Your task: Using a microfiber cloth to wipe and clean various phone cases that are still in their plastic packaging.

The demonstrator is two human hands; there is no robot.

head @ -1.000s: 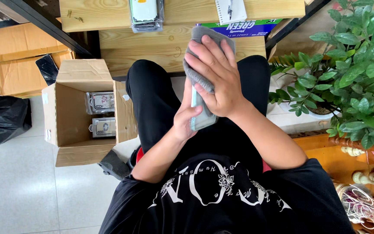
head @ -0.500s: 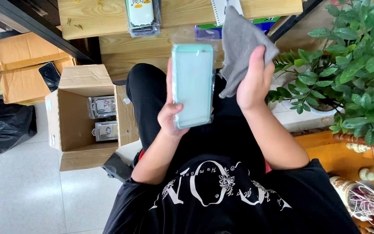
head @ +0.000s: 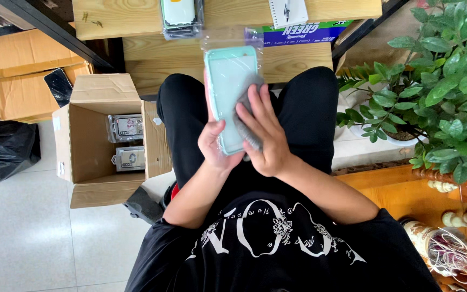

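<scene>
The mint phone case [head: 229, 92] looks smooth and matt inside glossy clear plastic film. The grey cloth [head: 246, 127] is soft and matt. The tabletop [head: 136, 16] is pale grained wood, the box [head: 101, 140] plain cardboard.

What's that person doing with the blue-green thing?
A seated person holds a mint-green phone case upright over their lap in the left hand. It sits in a clear plastic sleeve. The right hand presses a grey cloth against the case's side. An open cardboard box with packaged items stands on the floor to the left, and a leafy potted plant is on the right.
</scene>
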